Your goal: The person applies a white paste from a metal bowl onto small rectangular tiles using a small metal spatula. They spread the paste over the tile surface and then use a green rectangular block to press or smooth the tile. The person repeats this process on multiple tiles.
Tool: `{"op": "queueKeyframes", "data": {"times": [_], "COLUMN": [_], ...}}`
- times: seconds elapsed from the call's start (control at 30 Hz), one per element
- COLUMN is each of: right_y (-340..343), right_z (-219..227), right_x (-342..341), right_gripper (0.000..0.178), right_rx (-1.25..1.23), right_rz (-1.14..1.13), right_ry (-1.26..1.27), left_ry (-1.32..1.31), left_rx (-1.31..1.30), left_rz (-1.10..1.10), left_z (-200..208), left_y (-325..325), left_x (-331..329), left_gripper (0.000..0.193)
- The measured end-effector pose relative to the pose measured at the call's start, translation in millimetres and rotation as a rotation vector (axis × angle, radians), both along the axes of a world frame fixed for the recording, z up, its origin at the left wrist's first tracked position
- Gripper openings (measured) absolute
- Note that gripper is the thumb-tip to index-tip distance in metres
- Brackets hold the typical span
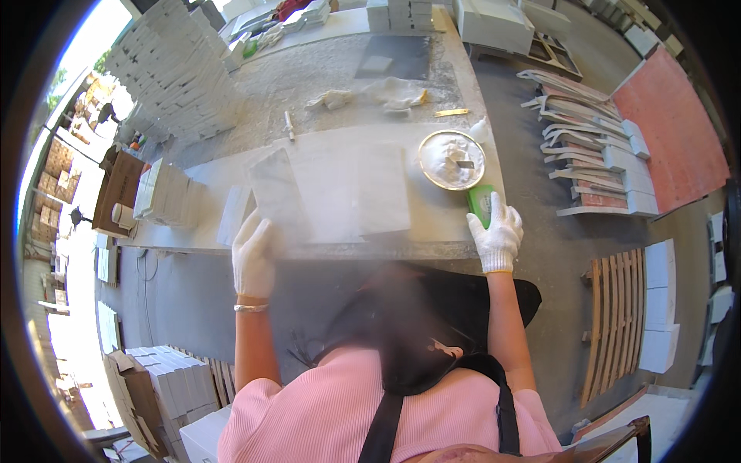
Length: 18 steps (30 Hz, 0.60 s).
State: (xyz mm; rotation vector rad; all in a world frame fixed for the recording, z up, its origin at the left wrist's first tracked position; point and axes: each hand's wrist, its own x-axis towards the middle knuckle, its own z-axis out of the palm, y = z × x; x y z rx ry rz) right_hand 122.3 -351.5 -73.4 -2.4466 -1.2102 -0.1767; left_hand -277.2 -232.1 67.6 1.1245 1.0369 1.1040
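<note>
My left hand [253, 255], in a white knit glove, is closed on the near edge of a thin pale grey tile [276, 181], which is tilted over the table. Beside it, another white tile [235, 216] sits near the front edge. A larger pale slab [384, 189] lies flat at the middle of the table. My right hand [498, 235], gloved too, has its fingers around a flat green block [482, 202] at the table's right front corner. Just behind the block stands a round tub [453, 158] of white powder or paste with a dark tool stuck in it.
The dusty work table [324, 139] carries crumpled gloves [394, 92], a small white stick [289, 126] and a yellow strip [451, 113]. Tall tile stacks [174, 69] rise at its far left. On the right are a strapped tile stack [594, 147] and a wooden pallet [615, 324].
</note>
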Motion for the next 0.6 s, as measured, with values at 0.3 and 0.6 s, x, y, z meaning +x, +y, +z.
{"op": "queueKeyframes", "data": {"times": [0.3,0.6], "right_y": [-7.8,-13.9], "right_z": [-10.3,-12.5], "right_x": [1.9,2.2], "right_gripper": [0.085,0.088], "right_rx": [-0.008,-0.050], "right_rz": [0.064,0.083], "right_ry": [-0.089,-0.069], "left_ry": [0.187,1.278], "left_rx": [-0.207,0.234], "left_rz": [-0.082,-0.090], "left_z": [-112.8,-79.3], "left_y": [56.9,72.8], "left_x": [-5.4,19.0], "left_gripper": [0.045,0.056]}}
